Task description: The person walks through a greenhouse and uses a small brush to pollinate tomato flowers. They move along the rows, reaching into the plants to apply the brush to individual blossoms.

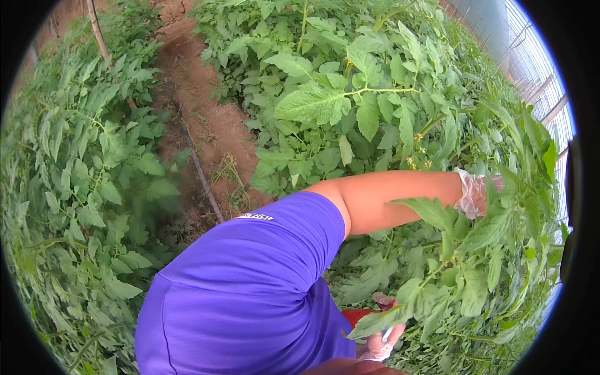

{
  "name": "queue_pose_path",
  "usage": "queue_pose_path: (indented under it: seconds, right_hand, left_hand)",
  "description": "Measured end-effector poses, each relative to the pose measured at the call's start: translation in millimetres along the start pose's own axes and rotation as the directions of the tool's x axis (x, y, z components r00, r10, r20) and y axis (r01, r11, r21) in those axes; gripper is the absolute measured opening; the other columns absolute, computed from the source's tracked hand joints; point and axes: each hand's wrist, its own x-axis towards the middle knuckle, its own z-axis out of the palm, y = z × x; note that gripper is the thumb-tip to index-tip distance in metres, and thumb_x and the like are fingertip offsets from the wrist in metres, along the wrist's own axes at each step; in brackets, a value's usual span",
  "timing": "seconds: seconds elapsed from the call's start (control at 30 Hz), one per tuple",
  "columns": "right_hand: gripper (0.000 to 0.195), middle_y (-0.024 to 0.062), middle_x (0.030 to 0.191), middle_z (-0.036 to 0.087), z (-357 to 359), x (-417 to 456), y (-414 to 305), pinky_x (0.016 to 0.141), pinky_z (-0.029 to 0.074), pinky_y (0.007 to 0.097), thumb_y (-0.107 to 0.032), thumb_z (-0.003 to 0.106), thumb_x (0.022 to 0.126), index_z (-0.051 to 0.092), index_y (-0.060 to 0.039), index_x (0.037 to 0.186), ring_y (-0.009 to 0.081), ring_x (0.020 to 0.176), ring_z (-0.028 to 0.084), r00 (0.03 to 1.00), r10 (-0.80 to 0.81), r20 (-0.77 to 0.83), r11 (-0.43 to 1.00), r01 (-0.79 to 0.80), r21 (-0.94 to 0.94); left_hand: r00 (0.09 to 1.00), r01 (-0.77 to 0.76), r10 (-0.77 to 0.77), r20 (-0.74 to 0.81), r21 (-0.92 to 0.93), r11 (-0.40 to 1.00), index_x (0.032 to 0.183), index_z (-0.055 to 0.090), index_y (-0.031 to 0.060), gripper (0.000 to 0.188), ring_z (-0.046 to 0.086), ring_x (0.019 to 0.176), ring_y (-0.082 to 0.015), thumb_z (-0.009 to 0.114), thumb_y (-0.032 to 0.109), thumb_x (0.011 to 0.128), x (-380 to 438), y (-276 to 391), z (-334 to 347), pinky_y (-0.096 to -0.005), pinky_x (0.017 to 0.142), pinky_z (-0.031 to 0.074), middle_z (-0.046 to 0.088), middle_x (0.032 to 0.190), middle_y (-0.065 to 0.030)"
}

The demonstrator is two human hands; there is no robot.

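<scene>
My left arm reaches across to the right, into tall leafy tomato plants (450, 262). My left hand (476, 194) wears a thin clear plastic glove; leaves cover its fingers, so its grip cannot be made out. Lower down, close to my body, is my right hand (382, 342), also in a clear glove and partly behind a leaf. Its fingers curl around a small pale bluish object (387, 333), too hidden to name. Beside that hand shows a bright red thing (358, 316), mostly covered by my purple shirt and the foliage.
Yellow tomato flowers (417, 150) hang above my left forearm. A bare soil path (206, 108) with a thin dark hose (204, 176) runs behind me. Another plant row (84, 187) with a wooden stake (96, 30) stands at left. Greenhouse film (539, 51) curves along the right.
</scene>
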Motion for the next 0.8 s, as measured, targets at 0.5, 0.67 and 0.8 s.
queue_pose_path:
  seconds: [0.5,0.67,0.8]
  right_hand:
    - [0.03,0.0123,0.106,0.068,124,89,-66,0.091,0.05,0.0335,0.002,0.059,0.083,0.06,-0.001,0.113,0.0196,0.096,0.065,0.994,0.095,-0.045,0.968,-0.103,-0.23]
    - [0.041,0.014,0.107,0.068,205,116,-81,0.087,0.05,0.032,0.004,0.058,0.081,0.055,0.0003,0.122,0.0199,0.092,0.065,0.991,-0.047,-0.127,0.996,0.036,-0.085]
    - [0.045,0.0114,0.106,0.068,261,145,-83,0.086,0.049,0.031,0.0,0.063,0.079,0.058,-0.0011,0.123,0.0179,0.092,0.062,0.976,0.209,-0.056,0.977,-0.207,0.048]
  left_hand:
    - [0.827,-0.538,0.561,0.036,0.337,0.772,0.116,0.057,0.0029,0.027,0.062,0.1,-0.0225,0.053,0.018,0.094,-77,244,3,-0.035,0.087,0.051,0.062,0.112,-0.0078]
    - [0.337,-0.894,0.941,-0.027,0.303,0.329,0.113,0.058,0.0022,0.025,0.063,0.097,-0.0227,0.052,0.016,0.094,-178,435,-51,-0.0348,0.085,0.052,0.063,0.109,-0.0077]
    - [0.115,-0.876,0.841,-0.528,0.346,0.337,0.129,0.058,0.0,0.057,0.065,0.105,-0.0377,0.07,0.038,0.089,-295,488,-127,-0.0447,0.098,0.051,0.066,0.118,-0.0208]
